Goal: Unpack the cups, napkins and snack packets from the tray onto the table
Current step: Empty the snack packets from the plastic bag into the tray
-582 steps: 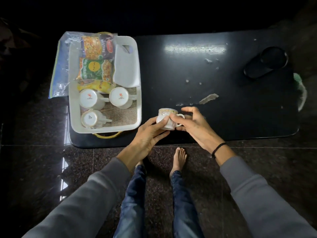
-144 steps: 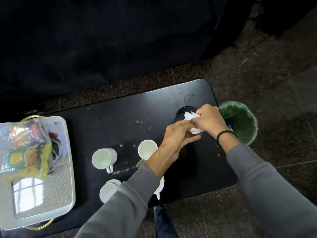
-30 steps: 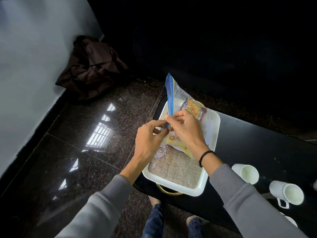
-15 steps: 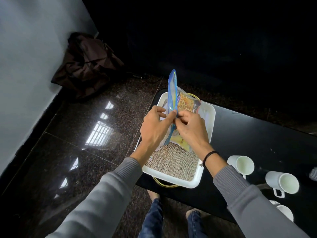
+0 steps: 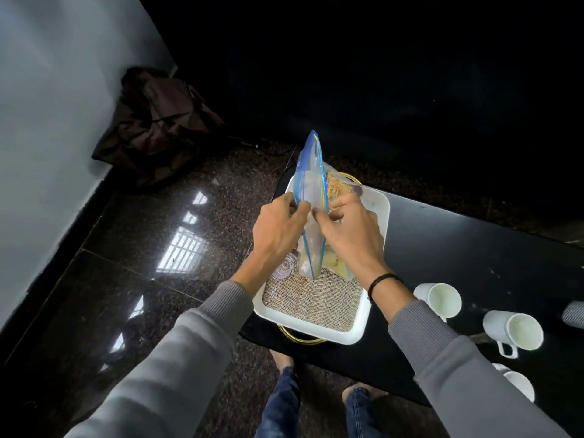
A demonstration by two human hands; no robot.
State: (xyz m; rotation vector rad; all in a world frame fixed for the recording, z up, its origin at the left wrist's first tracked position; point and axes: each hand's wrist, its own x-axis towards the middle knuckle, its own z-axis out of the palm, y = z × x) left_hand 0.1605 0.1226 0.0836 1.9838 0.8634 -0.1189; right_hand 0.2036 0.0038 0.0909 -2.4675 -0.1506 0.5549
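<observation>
Gripping a clear zip bag [image 5: 311, 197] by its blue-edged mouth, both hands work above the white tray [image 5: 357, 333] as I watch from the head camera. The left hand [image 5: 278, 230] pinches the near-left lip of the bag, fingers closed on the plastic; the right hand [image 5: 350, 235] pinches the opposite lip, a black band [image 5: 380, 281] on its wrist. The bag stands upright with its lower end resting in the tray, and the snack packets [image 5: 339, 191] show yellow and orange through the plastic on its far side. The tray sits at the left end of the black desk [image 5: 474, 254], its woven liner [image 5: 311, 300] bare at the near end and a gold handle [image 5: 300, 338] curving out below the near rim. To the right, well apart from the tray, white cups lie on the desk: one cup [image 5: 441, 300] nearest the tray, a second cup [image 5: 513, 331] beyond it with its handle toward me, and a third cup [image 5: 518, 385] at the near edge, partly behind my right sleeve. I cannot make out napkins. A dark bag [image 5: 158, 124] slumps on the floor against the far-left wall.
</observation>
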